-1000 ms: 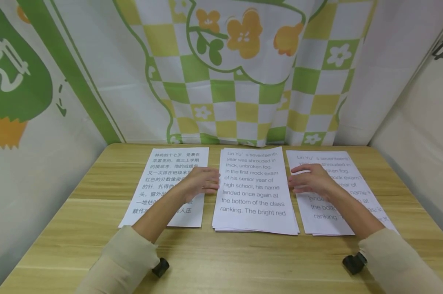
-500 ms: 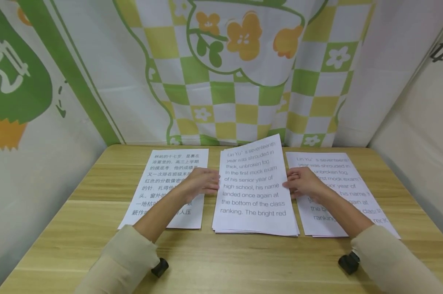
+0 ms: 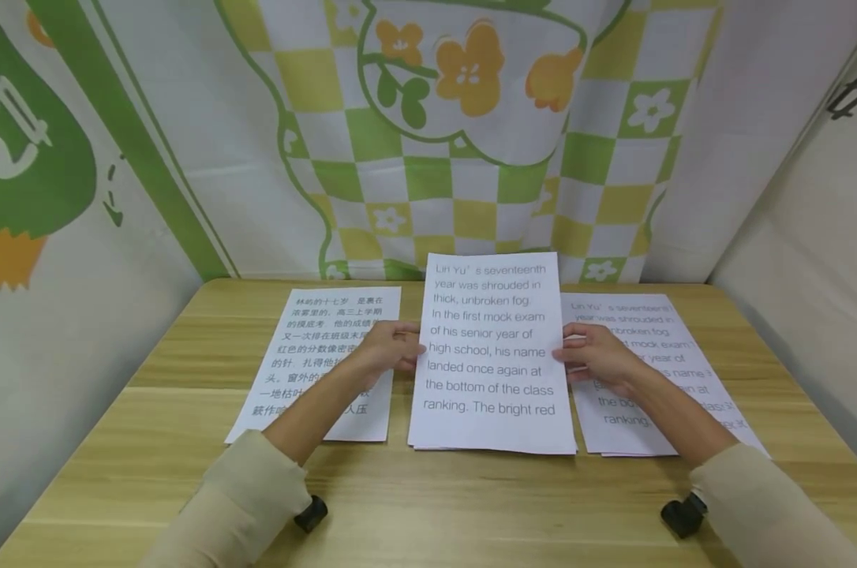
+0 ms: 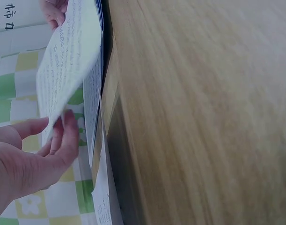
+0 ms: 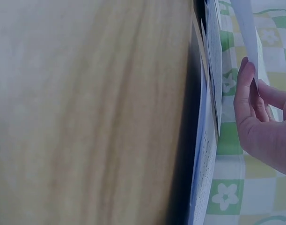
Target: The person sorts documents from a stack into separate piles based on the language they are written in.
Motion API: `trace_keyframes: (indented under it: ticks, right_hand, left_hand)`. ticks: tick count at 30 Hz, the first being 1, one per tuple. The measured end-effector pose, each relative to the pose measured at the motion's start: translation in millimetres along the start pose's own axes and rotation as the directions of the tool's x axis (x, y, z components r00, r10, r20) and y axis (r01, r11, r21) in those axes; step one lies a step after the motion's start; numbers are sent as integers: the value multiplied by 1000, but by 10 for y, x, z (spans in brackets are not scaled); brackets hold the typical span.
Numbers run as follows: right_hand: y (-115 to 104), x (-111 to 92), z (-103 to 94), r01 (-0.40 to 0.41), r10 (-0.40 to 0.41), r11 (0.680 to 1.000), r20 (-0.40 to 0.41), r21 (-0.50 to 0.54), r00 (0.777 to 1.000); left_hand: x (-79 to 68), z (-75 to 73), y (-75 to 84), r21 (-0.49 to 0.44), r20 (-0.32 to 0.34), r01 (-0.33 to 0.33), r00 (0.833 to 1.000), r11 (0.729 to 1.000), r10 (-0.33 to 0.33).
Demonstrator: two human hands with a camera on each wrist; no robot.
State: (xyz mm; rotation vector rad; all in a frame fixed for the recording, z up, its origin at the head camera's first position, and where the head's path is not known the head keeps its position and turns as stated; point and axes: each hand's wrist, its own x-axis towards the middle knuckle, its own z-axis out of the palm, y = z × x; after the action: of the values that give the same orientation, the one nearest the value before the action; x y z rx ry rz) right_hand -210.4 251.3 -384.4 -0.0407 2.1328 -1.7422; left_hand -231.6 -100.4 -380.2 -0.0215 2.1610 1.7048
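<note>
A white sheet of paper (image 3: 491, 355) with large English print is lifted at its far end over the middle stack. My left hand (image 3: 391, 347) pinches its left edge; the left wrist view shows the thumb on the printed face and the fingers (image 4: 68, 140) behind. On the opposite edge my right hand (image 3: 595, 355) pinches the same sheet between thumb and fingers, as the right wrist view shows. The lower end of the sheet lies close over the other sheets, whose edges peek out beneath it.
To the left lies a sheet with Chinese print (image 3: 315, 315), partly under the left forearm. An English-printed stack (image 3: 627, 315) lies to the right, under the right forearm. The wooden table (image 3: 471, 505) meets a checked curtain (image 3: 435, 197) at the back.
My right hand has moved in to the middle sheet's right edge. First the sheet's far right corner rose, then its whole far end, and both hands now hold it.
</note>
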Motion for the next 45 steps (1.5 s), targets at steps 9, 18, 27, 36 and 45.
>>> trace_keyframes:
  ticks: [9, 18, 27, 36, 45]
  right_hand:
    - [25, -23, 10, -4, 3, 1000, 12, 13, 1000]
    - [35, -18, 39, -53, 52, 998, -47, -18, 998]
    - [36, -32, 35, -87, 84, 995, -80, -42, 993]
    - [60, -54, -82, -88, 83, 994, -70, -59, 994]
    - [65, -120, -288, -104, 91, 986, -97, -128, 991]
  left_hand:
    - [-57, 26, 14, -31, -37, -3, 999, 1000, 2]
    - [-84, 41, -2, -53, -23, 28, 999, 998, -30]
    - [-44, 29, -54, -57, -7, 43, 999, 997, -44]
    - [-17, 102, -55, -92, 14, 57, 998, 994, -56]
    - [16, 280, -3, -163, 64, 58, 997, 985, -48]
